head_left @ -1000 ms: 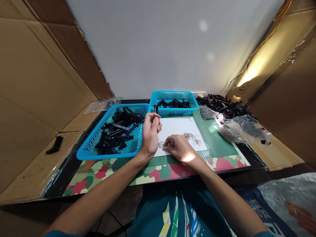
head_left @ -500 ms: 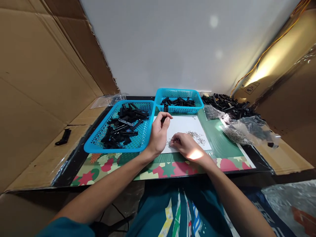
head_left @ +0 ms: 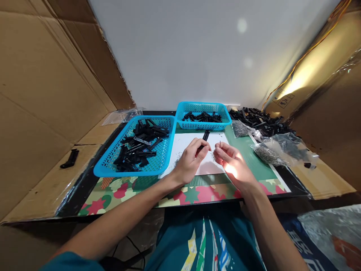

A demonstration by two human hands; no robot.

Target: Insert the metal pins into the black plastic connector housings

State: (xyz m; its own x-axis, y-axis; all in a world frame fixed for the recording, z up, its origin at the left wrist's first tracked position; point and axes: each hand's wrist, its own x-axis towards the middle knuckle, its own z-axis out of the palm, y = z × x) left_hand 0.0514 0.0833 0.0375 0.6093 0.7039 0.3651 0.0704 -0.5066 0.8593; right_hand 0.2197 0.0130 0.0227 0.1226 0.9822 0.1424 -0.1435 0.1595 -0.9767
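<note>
My left hand [head_left: 189, 162] is closed round a long black plastic part [head_left: 206, 135], whose far end sticks out beyond the fingers above the white sheet [head_left: 182, 141]. Close by on the right, my right hand [head_left: 232, 162] pinches a thin pin-like piece [head_left: 220, 144] that points upward between thumb and fingertips; its exact kind is too small to make out. Tiny metal pieces [head_left: 178, 156] lie on the sheet left of my left hand. More small metal bits [head_left: 213, 156] show between the hands, partly hidden by them.
A blue basket [head_left: 166, 170] of black parts stands at the left, another blue basket [head_left: 204, 126] behind the sheet. Heaped black parts [head_left: 259, 118] and plastic bags [head_left: 270, 152] of small metal pieces lie at the right. One black part [head_left: 70, 159] rests on the far-left cardboard.
My right hand has lifted from the sheet and moved right, with the thin piece now upright. My left hand has shifted right and lower, tilting the black plastic part.
</note>
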